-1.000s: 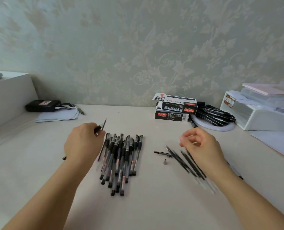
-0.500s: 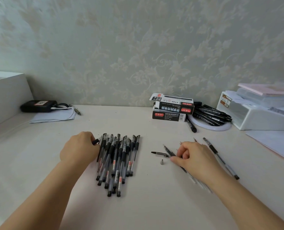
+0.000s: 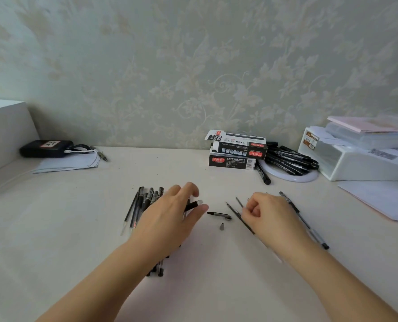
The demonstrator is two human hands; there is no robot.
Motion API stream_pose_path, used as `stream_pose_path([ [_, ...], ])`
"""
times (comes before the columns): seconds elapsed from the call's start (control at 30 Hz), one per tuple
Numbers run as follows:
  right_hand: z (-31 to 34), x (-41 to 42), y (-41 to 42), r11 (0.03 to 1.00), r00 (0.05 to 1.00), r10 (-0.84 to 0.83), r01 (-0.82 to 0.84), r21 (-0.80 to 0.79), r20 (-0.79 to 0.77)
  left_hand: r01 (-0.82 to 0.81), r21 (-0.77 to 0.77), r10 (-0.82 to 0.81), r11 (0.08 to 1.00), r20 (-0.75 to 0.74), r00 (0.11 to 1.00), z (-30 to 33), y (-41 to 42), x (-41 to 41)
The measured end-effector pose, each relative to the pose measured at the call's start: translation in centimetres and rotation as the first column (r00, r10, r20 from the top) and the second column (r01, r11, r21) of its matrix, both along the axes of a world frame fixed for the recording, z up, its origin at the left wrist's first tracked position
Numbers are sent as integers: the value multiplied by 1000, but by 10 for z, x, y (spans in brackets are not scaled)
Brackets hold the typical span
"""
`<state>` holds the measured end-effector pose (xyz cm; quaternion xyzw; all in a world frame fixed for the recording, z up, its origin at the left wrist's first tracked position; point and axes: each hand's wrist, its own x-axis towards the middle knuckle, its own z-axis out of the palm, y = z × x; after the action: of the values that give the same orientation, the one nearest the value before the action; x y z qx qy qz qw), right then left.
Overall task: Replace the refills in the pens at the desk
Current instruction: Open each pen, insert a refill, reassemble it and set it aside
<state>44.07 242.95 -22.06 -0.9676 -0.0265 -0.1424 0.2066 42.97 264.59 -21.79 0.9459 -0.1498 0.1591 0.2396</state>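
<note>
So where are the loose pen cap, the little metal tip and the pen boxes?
Pen cap (image 3: pixel 219 214): head view, middle of its black clip.
Metal tip (image 3: pixel 221 226): head view, centre of the cone.
Pen boxes (image 3: pixel 236 149): head view, front face of the upper box.

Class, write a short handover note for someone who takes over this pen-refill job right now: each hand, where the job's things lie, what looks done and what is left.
Left hand: over the pile of pens, pinching one pen at its right edge.
Right hand: curled over the loose refills; whether it grips one cannot be told.
Between the hands on the desk: a pen cap and a small tip cone.
One pen lies alone right of the right hand.
At the back: refill boxes and more pens on a white dish.
Done: cannot tell how many.
Left: open the pinched pen, swap its refill, go on through the pile.
</note>
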Motion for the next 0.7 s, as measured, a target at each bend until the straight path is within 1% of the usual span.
stream_pose_path([
  [0.03,3,2,-1,995,1000,-12,12,101,6,37,-11,-37,999,7,999,1,-1,-1],
  [0.07,7,4,-2,971,1000,-14,17,239,-15,68,-21,-68,997,22,997,1,-1,0],
  [0.1,10,5,-3,913,998,13,13,407,-59,93,-34,-92,995,37,995,1,-1,0],
  [0.13,13,6,-3,814,992,70,3,580,-103,112,-49,-110,992,48,993,1,-1,1],
  [0.17,16,6,-2,684,983,137,-2,729,-126,127,-70,-123,989,53,991,0,-1,2],
  [0.2,17,5,0,549,975,190,-6,836,-118,142,-102,-137,985,52,989,0,-2,2],
  [0.23,17,5,3,439,972,216,-13,898,-91,159,-145,-153,977,48,987,0,-3,2],
  [0.27,18,4,5,353,973,222,-23,935,-60,173,-199,-169,965,37,985,-1,-5,2],
  [0.33,17,3,10,225,978,209,-47,973,-1,183,-306,-187,934,16,982,-1,-6,2],
  [0.37,16,3,11,190,980,199,-60,980,21,184,-342,-191,922,13,981,-1,-6,2],
  [0.4,15,3,12,177,981,189,-71,982,36,185,-362,-194,914,13,981,-1,-5,3],
  [0.57,11,3,16,179,976,210,-94,979,55,187,-378,-203,907,-3,979,-1,-6,2],
  [0.7,9,3,17,203,974,221,-103,974,56,182,-382,-198,906,-2,980,-1,-6,2],
])
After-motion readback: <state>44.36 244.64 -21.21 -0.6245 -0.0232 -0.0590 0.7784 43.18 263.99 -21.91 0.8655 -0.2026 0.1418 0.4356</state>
